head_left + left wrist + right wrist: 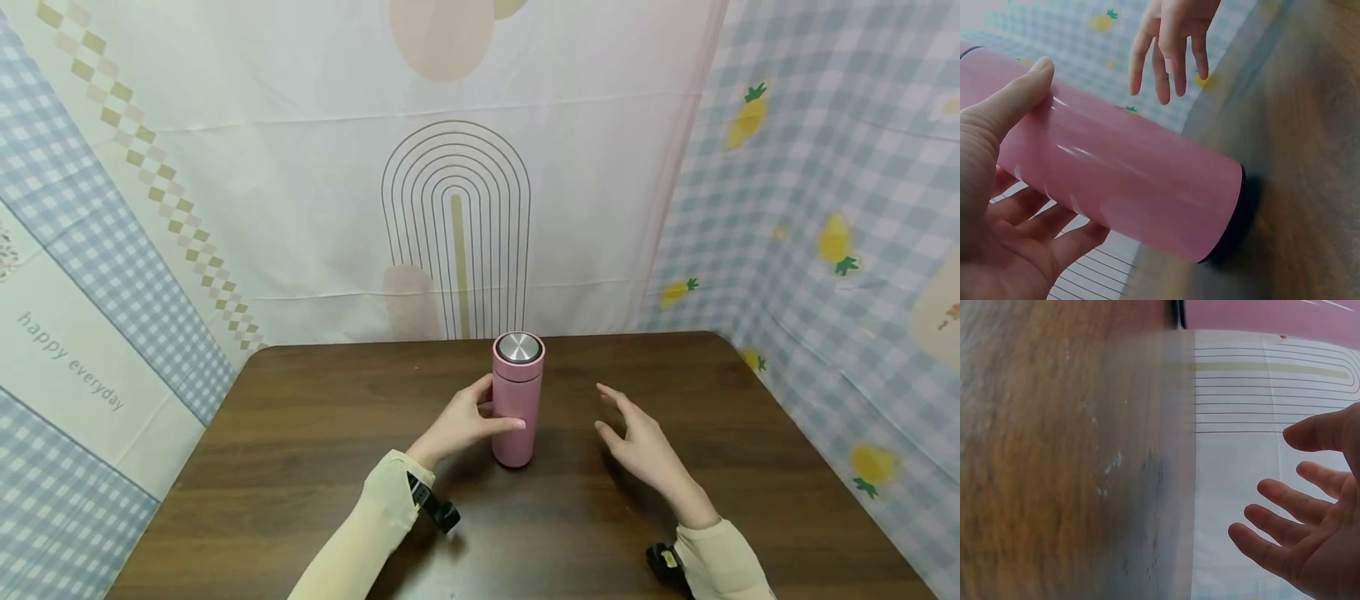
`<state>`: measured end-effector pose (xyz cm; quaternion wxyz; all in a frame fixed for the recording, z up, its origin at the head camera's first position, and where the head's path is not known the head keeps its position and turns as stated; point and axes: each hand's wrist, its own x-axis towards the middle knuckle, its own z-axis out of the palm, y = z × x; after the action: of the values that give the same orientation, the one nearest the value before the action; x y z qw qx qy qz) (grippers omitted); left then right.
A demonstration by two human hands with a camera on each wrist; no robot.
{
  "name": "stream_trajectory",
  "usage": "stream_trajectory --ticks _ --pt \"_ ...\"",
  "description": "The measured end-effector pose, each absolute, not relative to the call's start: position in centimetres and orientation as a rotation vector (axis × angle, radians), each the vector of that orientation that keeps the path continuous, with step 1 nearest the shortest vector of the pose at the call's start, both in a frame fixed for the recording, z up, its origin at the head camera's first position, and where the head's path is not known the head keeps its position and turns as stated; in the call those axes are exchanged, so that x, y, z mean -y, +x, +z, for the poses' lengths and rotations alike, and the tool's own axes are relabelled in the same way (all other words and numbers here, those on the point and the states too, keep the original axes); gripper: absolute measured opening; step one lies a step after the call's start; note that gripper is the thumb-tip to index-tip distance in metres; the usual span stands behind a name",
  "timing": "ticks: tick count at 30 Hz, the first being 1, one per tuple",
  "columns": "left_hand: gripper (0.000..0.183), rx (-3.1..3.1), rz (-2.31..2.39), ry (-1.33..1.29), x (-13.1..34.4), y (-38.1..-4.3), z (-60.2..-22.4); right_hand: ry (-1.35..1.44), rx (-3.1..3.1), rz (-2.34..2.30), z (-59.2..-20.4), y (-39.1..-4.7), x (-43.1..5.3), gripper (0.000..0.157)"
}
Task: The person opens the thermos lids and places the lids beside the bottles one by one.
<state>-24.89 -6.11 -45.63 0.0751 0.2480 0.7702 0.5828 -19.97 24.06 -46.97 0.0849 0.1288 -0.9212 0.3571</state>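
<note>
A pink thermos (517,408) with a silver-topped lid (520,347) stands upright on the brown wooden table. My left hand (462,423) holds it from the left, thumb across the front and fingers round the back. In the left wrist view the thumb (1019,100) lies along the pink thermos (1129,169), whose black base shows at the lower end. Off to the right, apart from the thermos, my right hand (643,446) hovers with spread, relaxed fingers. The right wrist view shows nothing in that right hand (1310,525).
The dark wooden table (300,467) reaches back to a white cloth (322,208) printed with arch lines. Blue checked cloth with pineapples (810,333) hangs along the right side, and more checked cloth (82,208) hangs at the left.
</note>
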Motion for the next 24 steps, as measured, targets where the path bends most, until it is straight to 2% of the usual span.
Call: stream_trajectory --ticks 5,16,24 --pt "0.062 -2.379 1.742 0.778 6.5 -25.0 -43.5 0.366 2.770 1.059 -47.0 -19.7 -24.3 0.060" --pt "0.063 -2.424 1.819 0.902 8.4 -25.6 -35.6 0.336 2.803 1.036 -46.9 -19.5 -24.8 0.058" --pt "0.062 -2.454 1.806 0.874 9.1 -25.5 -34.2 0.335 2.829 1.026 -46.7 -19.4 -24.8 0.057"
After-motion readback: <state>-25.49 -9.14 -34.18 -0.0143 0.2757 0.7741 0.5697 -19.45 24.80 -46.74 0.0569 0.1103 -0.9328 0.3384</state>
